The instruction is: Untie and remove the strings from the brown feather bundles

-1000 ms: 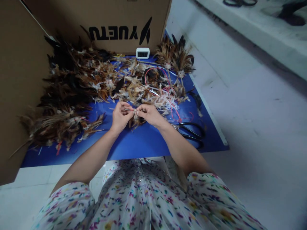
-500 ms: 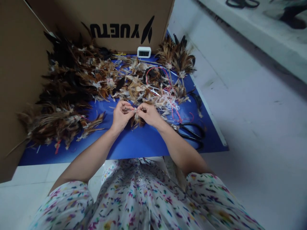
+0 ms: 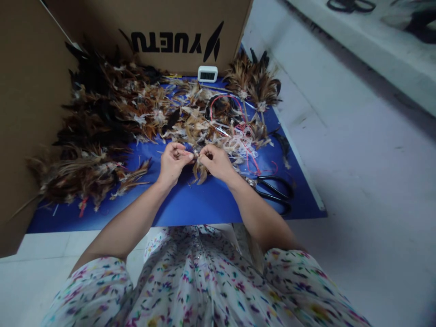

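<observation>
Feather bunch (image 3: 200, 174) over the blue tabletop (image 3: 190, 209), before loose feathers (image 3: 191, 129), pinched narrowly at its top by left hand (image 3: 172, 164) and right hand (image 3: 219, 163), presumably to steady so small a piece; scissors (image 3: 272, 196) lying rightward, likely for easy reach.

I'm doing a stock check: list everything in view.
table: 1, blue, centre
feathers: many, brown and black, left and far
feather bundle: 1, brown, table's middle
tangled strips: uncountable, whitish, right of centre
cord: unclear count, red, by strips
scissors: 1, black handles, right
digital display: 1, white, far edge
thin item: 1, yellow, far edge
cardboard: 2 panels, brown, left and far
wall: 1, whitish, right
ledge: 1, whitish, top right
unclear items: at least 2, black, ledge
floor: 1, pale, lower left
garment: 1, white multicoloured print, bottom
left hand: 1, bare, pinching bundle
right hand: 1, bare, pinching bundle
</observation>
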{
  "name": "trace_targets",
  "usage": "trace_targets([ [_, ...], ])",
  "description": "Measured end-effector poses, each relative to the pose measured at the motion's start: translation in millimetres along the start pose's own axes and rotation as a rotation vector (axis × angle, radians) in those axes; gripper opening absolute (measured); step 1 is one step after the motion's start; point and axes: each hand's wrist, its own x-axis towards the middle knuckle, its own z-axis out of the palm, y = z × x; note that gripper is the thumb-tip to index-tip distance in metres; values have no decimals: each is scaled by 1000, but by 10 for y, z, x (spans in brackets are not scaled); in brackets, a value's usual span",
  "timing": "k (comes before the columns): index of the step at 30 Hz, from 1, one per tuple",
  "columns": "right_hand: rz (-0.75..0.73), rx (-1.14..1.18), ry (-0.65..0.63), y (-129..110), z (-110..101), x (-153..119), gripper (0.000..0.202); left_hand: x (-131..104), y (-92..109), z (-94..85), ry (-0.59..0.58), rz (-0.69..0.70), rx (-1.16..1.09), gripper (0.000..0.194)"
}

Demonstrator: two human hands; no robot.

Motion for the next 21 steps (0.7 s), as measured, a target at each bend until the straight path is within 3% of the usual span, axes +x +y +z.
trace_targets([
  [21,-333,-538,199,51,-22,-34,11,-18,-17,16,3,24,44,57],
])
